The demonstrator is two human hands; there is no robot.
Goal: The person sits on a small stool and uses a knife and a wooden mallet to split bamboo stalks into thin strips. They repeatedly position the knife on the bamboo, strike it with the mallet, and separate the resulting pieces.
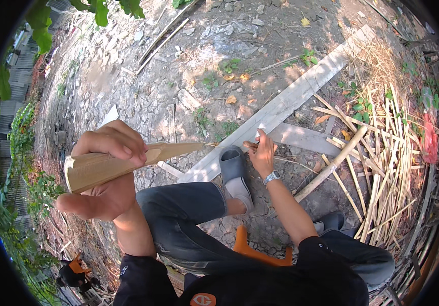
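Note:
My left hand (112,191) is wrapped round a pale split bamboo piece (102,171), its wide cut end close to me at the left. The piece narrows away toward the middle of the view, its far end by my sandal. Past that end is my right hand (263,155), wearing a silver wristwatch (271,176). Its fingers are closed round something thin and brown that I cannot make out. Beneath both hands a long grey weathered board (290,104) lies slantwise on the ground, with my grey sandal (233,162) at its edge.
Many thin bamboo strips (387,168) are heaped at the right, beside dry straw (377,61). A thicker bamboo pole (331,163) and a second grey board (306,138) lie near my right arm. An orange stool (260,253) stands under me. Green leaves (41,25) hang at the upper left.

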